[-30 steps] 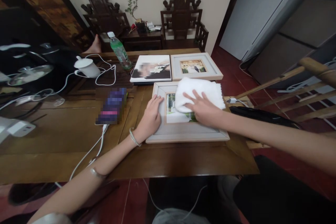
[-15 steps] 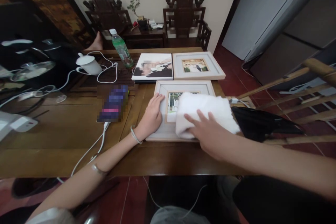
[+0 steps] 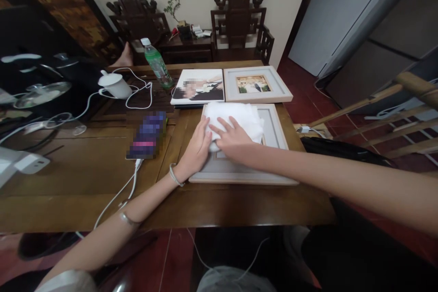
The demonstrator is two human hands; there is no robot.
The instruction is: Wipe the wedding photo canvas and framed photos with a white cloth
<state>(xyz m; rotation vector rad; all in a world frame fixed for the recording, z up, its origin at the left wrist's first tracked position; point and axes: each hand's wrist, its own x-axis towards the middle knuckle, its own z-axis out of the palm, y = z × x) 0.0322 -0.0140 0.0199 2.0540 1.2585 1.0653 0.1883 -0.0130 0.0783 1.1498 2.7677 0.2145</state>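
Observation:
A picture frame (image 3: 278,127) with a pale wooden rim and a grey mat lies flat on the wooden table in front of me. Its photo is mostly covered by a folded white cloth (image 3: 236,112). My right hand (image 3: 234,139) presses on the cloth and grips its near edge, fingers spread across the top, thumb side tucked in. Along the frame's left edge rests my left hand (image 3: 196,148), open, its fingers stretched out and close to the cloth.
Behind lie a second framed photo (image 3: 258,96) and a white-edged photo panel (image 3: 178,96). To the left are a phone (image 3: 147,134) on a white cable, a green bottle (image 3: 157,64), a lidded white cup (image 3: 116,86) and a power strip (image 3: 30,164). A bamboo rack (image 3: 386,96) stands at right.
My right hand has slid the white cloth left and away from me across the frame, up beside my left hand. The frame's right side now shows. My left hand stays on the left edge.

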